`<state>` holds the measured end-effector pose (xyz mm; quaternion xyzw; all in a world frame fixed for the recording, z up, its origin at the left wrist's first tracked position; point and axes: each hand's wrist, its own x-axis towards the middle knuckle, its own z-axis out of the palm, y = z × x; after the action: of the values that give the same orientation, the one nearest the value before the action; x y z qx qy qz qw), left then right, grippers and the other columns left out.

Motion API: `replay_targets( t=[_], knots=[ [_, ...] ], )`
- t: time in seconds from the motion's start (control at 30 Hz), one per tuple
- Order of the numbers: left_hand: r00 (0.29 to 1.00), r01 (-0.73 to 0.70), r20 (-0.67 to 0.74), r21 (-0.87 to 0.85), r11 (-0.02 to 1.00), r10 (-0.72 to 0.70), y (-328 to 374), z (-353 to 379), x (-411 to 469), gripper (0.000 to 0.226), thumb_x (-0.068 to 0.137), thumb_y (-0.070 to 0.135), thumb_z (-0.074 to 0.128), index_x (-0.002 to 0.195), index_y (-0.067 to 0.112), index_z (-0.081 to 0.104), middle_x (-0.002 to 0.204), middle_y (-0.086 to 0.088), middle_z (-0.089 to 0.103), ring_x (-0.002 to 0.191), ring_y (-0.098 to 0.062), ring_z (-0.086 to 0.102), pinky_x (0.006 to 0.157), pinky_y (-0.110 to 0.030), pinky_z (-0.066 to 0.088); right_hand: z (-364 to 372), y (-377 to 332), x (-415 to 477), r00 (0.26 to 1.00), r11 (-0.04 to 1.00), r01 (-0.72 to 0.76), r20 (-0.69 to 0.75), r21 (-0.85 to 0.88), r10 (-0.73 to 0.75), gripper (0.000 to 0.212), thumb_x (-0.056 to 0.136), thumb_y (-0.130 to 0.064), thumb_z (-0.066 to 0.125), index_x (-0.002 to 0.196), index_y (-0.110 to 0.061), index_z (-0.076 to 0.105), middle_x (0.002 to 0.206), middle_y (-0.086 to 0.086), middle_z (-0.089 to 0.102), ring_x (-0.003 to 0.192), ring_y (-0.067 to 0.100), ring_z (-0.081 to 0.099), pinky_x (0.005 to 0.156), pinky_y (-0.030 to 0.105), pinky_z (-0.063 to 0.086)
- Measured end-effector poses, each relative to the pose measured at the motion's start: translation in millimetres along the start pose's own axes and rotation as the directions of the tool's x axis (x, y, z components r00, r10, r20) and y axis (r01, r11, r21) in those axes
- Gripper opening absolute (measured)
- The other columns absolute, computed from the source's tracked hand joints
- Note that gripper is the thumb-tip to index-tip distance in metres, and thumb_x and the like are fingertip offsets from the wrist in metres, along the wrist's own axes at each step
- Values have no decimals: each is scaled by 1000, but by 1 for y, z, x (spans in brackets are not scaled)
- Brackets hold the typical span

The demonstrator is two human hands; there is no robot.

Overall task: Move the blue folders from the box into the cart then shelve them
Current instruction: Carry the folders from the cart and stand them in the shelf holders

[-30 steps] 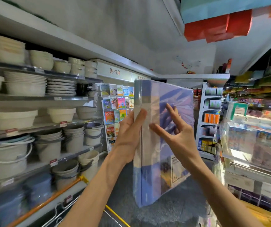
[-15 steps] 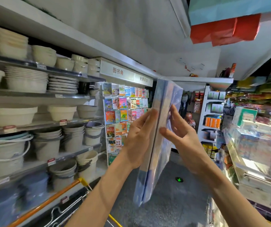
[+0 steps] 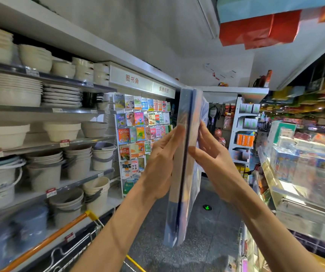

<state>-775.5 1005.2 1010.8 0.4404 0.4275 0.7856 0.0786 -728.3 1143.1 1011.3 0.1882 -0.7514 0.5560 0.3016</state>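
— Where are the blue folders (image 3: 187, 110)?

— In the centre of the frame, one pack in clear wrap, held upright and edge-on to me. Its top leans a little to the right and ends just below the white sign (image 3: 142, 83). Its bottom corner hangs over the grey floor (image 3: 206, 232) at lower centre, and it touches no shelf.

— How are your fingers?

— My left hand (image 3: 161, 163) lies flat on the pack's left face, fingers straight, close together and pointing up. My right hand (image 3: 214, 163) presses the right face, fingers straight and spread wide on the wrap. The pack is squeezed between them. I see no finger curled round it.

— And the cart (image 3: 45, 241)?

— Lower left of the frame: its orange handle slants up to a yellow corner piece, with wire beneath. It sits under my left forearm, apart from the pack.

— What else is there?

— The shelves (image 3: 79, 140) on the left hold pale bowls, plates and buckets. Behind my left hand stands a book rack (image 3: 142, 122) full of bright covers. At the right edge is a glass counter (image 3: 305, 173), too blurred to read.
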Motion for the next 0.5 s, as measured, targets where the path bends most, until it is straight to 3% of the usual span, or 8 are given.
replay_targets(
  t=[0.1,0.23,0.5],
  knots=[
    [1000,18,26,-53,998,-17,-2,2,1,40,107,29,40,137,11,60,132,-11,66,124,-29,62,108,-47,47,0,-3,-2,999,1000,8,52,-4,-8,87,84,-35,73,157,-29,25,155,-14,40,143,6,37,118,45,33],
    [998,37,57,-67,997,-33,-3,3,1,39,108,29,39,138,13,59,136,-10,64,128,-29,59,114,-57,38,-2,-8,-4,997,1000,24,73,2,-24,76,89,-18,72,154,-28,33,153,-11,44,142,9,40,117,46,34],
    [996,51,72,-64,997,-46,-3,12,2,39,106,31,41,133,14,63,131,-12,66,122,-30,62,112,-59,40,-13,-7,-6,997,1000,-1,72,8,1,79,87,-16,74,154,-27,34,151,-4,47,141,16,43,115,53,36]
  ],
)
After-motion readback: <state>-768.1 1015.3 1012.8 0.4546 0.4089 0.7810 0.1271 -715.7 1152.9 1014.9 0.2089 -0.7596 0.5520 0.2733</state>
